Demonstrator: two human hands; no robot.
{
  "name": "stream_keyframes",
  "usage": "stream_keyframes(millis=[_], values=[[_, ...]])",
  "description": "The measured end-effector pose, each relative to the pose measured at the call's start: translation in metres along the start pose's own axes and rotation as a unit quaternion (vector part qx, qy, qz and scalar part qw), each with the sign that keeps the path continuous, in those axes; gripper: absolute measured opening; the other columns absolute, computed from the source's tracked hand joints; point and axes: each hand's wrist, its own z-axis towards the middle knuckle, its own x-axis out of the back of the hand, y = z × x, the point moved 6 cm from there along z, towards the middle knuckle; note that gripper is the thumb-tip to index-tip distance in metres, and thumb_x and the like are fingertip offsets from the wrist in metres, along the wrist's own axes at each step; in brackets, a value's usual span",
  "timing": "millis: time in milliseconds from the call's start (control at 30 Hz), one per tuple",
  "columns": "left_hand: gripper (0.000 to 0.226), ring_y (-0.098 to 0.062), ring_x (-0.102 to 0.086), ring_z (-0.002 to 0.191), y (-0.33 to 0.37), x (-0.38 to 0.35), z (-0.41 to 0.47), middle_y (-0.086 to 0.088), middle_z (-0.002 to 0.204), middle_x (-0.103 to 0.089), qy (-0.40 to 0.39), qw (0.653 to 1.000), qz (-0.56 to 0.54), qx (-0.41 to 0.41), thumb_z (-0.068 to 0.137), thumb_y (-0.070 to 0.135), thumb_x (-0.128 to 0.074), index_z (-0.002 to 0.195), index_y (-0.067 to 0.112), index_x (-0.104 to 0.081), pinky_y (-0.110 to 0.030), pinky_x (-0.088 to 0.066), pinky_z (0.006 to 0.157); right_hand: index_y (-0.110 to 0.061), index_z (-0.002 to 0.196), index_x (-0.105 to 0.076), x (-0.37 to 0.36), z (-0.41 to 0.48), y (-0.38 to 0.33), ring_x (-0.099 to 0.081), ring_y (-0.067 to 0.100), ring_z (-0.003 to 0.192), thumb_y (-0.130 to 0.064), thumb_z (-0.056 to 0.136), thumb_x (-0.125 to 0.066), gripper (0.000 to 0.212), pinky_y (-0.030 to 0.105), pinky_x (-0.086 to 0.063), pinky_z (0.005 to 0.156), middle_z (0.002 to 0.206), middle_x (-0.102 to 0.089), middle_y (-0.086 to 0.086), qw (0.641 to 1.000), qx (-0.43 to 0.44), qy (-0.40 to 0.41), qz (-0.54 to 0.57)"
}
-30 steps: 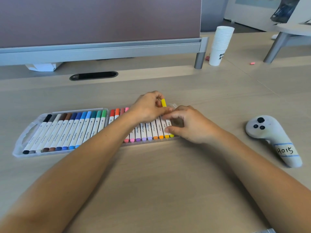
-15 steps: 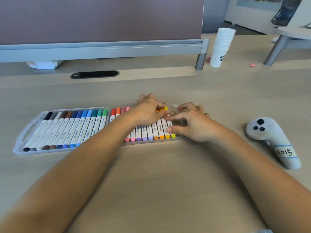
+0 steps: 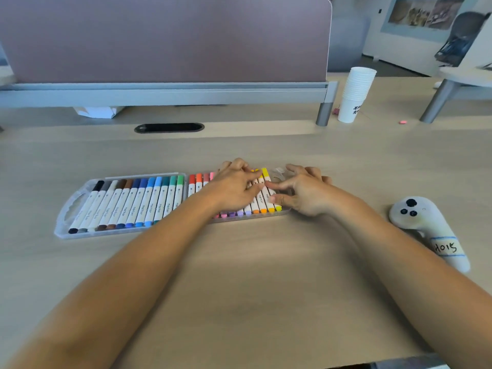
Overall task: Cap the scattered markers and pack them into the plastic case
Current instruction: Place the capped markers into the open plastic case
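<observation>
– Fingers of the left hand: gripping anything?
– No. They lie loosely spread, pressing flat on the white barrels of the markers in the right half of the case. The right hand is spread too. Its forefinger and thumb rest on the yellow marker, last in the row.
– The case itself?
– Clear moulded plastic, opened flat, with rounded corners and a handle slot at its left end. Capped pens, black through green, fill the left half side by side. The left forearm hides part of the right half.
– Around it?
– Pale wood-grain desk. A smooth white controller with a handwritten label lies right of the hands, apart. Far back, a stack of paper cups stands beside a mauve divider.
</observation>
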Motion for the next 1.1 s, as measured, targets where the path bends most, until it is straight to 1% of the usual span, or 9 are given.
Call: stream_keyframes(millis=[100, 200, 300, 367, 500, 667, 833, 933, 1100], values=[[0.053, -0.028, -0.028, 0.138, -0.035, 0.018, -0.025, -0.003, 0.147, -0.040, 0.053, 0.996, 0.026, 0.059, 0.099, 0.051, -0.039, 0.149, 0.033, -0.037, -0.045, -0.026, 0.114, -0.044, 0.139, -0.050, 0.003, 0.023, -0.020, -0.004, 0.030, 0.150, -0.063, 0.096, -0.039, 0.048, 0.049, -0.012, 0.117, 0.165, -0.013, 0.001, 0.999, 0.004, 0.002, -0.051], [0.068, -0.039, -0.026, 0.140, -0.094, 0.041, -0.060, -0.011, 0.154, -0.032, 0.076, 0.966, 0.087, 0.230, 0.093, 0.068, -0.031, 0.151, 0.032, -0.030, -0.053, -0.023, 0.112, -0.014, 0.143, -0.046, -0.011, 0.041, -0.055, -0.017, 0.031, 0.148, -0.067, 0.095, -0.032, 0.072, 0.045, -0.018, 0.120, 0.159, -0.027, 0.012, 0.996, 0.020, 0.025, -0.085], [0.099, -0.049, -0.005, 0.145, -0.152, 0.047, -0.106, -0.014, 0.162, -0.011, 0.004, 0.908, 0.086, 0.411, 0.072, 0.093, -0.016, 0.154, 0.037, -0.010, -0.067, -0.006, 0.114, -0.020, 0.157, -0.010, -0.025, 0.052, -0.088, -0.008, 0.035, 0.150, -0.082, 0.085, -0.027, 0.097, 0.051, -0.012, 0.121, 0.163, -0.013, 0.014, 0.998, -0.008, 0.023, -0.057], [0.104, -0.051, 0.008, 0.145, -0.167, 0.042, -0.123, -0.009, 0.165, 0.005, -0.027, 0.893, 0.060, 0.444, 0.066, 0.098, -0.012, 0.154, 0.044, -0.002, -0.074, 0.003, 0.109, -0.029, 0.157, 0.002, -0.027, 0.056, -0.104, 0.003, 0.043, 0.149, -0.090, 0.078, -0.025, 0.104, 0.060, -0.005, 0.118, 0.164, -0.001, 0.019, 0.998, -0.050, 0.003, -0.042], [0.091, -0.052, 0.013, 0.144, -0.170, 0.038, -0.120, -0.007, 0.164, 0.014, -0.033, 0.899, 0.071, 0.430, 0.068, 0.096, -0.010, 0.149, 0.056, 0.002, -0.078, 0.005, 0.105, -0.048, 0.152, 0.004, -0.033, 0.064, -0.127, 0.016, 0.054, 0.143, -0.100, 0.065, -0.021, 0.104, 0.074, 0.006, 0.108, 0.160, 0.013, 0.027, 0.995, -0.090, -0.024, -0.048], [0.085, -0.055, 0.014, 0.143, -0.174, 0.039, -0.099, -0.008, 0.163, 0.016, -0.054, 0.917, 0.084, 0.387, 0.066, 0.098, -0.007, 0.143, 0.065, 0.005, -0.079, 0.007, 0.103, -0.064, 0.143, 0.007, -0.032, 0.084, -0.127, 0.019, 0.058, 0.140, -0.102, 0.060, -0.018, 0.094, 0.079, 0.009, 0.103, 0.160, 0.018, 0.024, 0.995, -0.081, -0.036, -0.051], [0.086, -0.052, 0.016, 0.143, -0.179, 0.038, -0.074, 0.005, 0.164, 0.015, -0.065, 0.934, 0.095, 0.337, 0.059, 0.101, -0.004, 0.138, 0.070, 0.008, -0.080, 0.006, 0.103, -0.071, 0.138, 0.006, -0.030, 0.104, -0.124, 0.015, 0.051, 0.145, -0.103, 0.058, -0.011, 0.088, 0.077, 0.010, 0.105, 0.163, 0.015, 0.014, 0.996, -0.032, -0.027, -0.076], [0.086, -0.052, 0.015, 0.144, -0.185, 0.038, -0.058, 0.005, 0.164, 0.013, -0.057, 0.941, 0.097, 0.319, 0.058, 0.101, -0.002, 0.138, 0.070, 0.008, -0.077, 0.006, 0.106, -0.071, 0.138, 0.007, -0.031, 0.116, -0.122, 0.018, 0.045, 0.147, -0.101, 0.062, -0.008, 0.083, 0.075, 0.009, 0.107, 0.164, 0.018, 0.008, 0.996, -0.002, -0.029, -0.084], [0.073, -0.056, 0.016, 0.142, -0.178, 0.035, -0.040, 0.000, 0.164, 0.012, -0.047, 0.957, 0.106, 0.268, 0.072, 0.093, -0.004, 0.140, 0.068, 0.006, -0.066, 0.007, 0.114, -0.073, 0.136, 0.007, -0.030, 0.123, -0.120, 0.021, 0.039, 0.148, -0.101, 0.061, -0.007, 0.082, 0.078, 0.010, 0.104, 0.164, 0.018, -0.001, 0.997, -0.009, -0.027, -0.078]])
